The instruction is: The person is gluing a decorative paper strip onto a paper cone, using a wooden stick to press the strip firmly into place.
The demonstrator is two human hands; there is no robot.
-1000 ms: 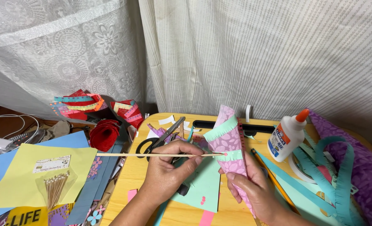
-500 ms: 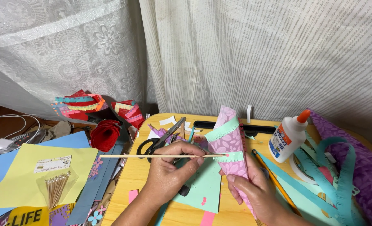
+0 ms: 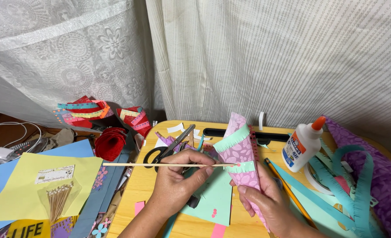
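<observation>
We see the left hand [image 3: 178,176] closed around a thin wooden stick [image 3: 160,165], held level, its long end reaching left past the table edge and its tip touching a mint fringe strip on the cone [image 3: 241,154]. The right hand [image 3: 266,200] grips the pink patterned paper cone from below, at its near end; the cone tilts up and away, with two mint fringed bands across it. Both hands sit over the yellow table [image 3: 138,187], near its middle.

Just beyond the left hand lie black-handled scissors [image 3: 167,150]. Under the hands lies a mint paper sheet [image 3: 215,200]. To the right stands a white glue bottle [image 3: 303,145] with an orange cap, and beside it a pencil [image 3: 288,189] slants toward us. Teal fringed strips [image 3: 354,180] curl at the far right over purple paper [image 3: 387,176].

Left of the table we see a yellow sheet [image 3: 23,189] on blue paper, a packet of sticks [image 3: 57,200] on it, and a red paper roll [image 3: 109,143] farther back.
</observation>
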